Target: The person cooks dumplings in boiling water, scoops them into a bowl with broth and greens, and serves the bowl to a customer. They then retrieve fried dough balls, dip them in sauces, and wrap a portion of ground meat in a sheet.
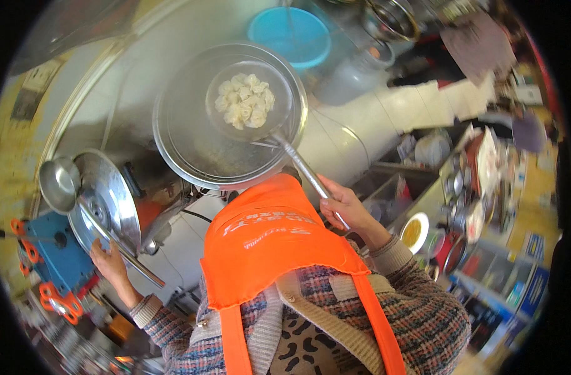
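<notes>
My right hand [346, 206] grips the long metal handle of a round skimmer [287, 110]. A cluster of pale, cooked wontons [244, 101] sits in its bowl, held over a wide, steaming metal pot [191, 152]. On the left, my left hand [111, 265] has its fingers apart beside the handle of a steel ladle [60, 185]; whether they touch it I cannot tell. The ladle lies across a shiny, round metal lid [121, 199], its bowl past the lid's far rim.
A blue basin [290, 35] stands beyond the pot, near a grey metal container [348, 77]. To the right, a counter bears a white bowl of yellowish food [414, 233] and several dishes. At left is a blue box-like object [62, 253] with orange parts.
</notes>
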{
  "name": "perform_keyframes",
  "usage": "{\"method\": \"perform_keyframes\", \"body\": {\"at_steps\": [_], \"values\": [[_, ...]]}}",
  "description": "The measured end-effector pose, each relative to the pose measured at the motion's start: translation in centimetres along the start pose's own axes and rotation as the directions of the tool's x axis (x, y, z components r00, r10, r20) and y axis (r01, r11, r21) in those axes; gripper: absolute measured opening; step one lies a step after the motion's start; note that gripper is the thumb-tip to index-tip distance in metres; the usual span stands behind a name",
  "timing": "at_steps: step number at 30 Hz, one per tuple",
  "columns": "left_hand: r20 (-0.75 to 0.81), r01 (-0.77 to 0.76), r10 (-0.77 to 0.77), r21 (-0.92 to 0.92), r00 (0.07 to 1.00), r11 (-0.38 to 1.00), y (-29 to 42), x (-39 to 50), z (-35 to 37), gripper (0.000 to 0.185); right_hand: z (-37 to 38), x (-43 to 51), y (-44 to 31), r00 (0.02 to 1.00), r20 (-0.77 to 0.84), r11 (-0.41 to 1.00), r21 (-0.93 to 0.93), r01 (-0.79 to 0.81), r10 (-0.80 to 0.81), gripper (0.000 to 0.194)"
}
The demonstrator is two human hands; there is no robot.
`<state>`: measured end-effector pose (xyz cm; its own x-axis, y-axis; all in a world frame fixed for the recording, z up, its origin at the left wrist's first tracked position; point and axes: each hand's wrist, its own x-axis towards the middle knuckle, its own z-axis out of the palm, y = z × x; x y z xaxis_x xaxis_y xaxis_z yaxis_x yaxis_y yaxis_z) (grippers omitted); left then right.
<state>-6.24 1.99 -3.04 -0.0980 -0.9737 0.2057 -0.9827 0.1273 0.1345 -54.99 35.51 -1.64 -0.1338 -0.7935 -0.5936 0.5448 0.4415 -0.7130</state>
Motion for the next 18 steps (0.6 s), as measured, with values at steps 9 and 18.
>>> {"method": "perform_keyframes", "body": {"at_steps": [9,18], "values": [[0.193,-0.123,0.151,-0.150,0.970,0.981,-4.5,4.8,3.4,0.049,11.0,-3.8,8.9,0.971,-0.222,0.947,0.284,0.152,-0.089,0.057],[0.346,0.364,-0.138,-0.766,0.928,0.530,-5.6,5.1,4.1,0.038,14.7,-5.6,11.4,0.926,-0.372,0.962,0.224,0.159,-0.066,0.056]]}}
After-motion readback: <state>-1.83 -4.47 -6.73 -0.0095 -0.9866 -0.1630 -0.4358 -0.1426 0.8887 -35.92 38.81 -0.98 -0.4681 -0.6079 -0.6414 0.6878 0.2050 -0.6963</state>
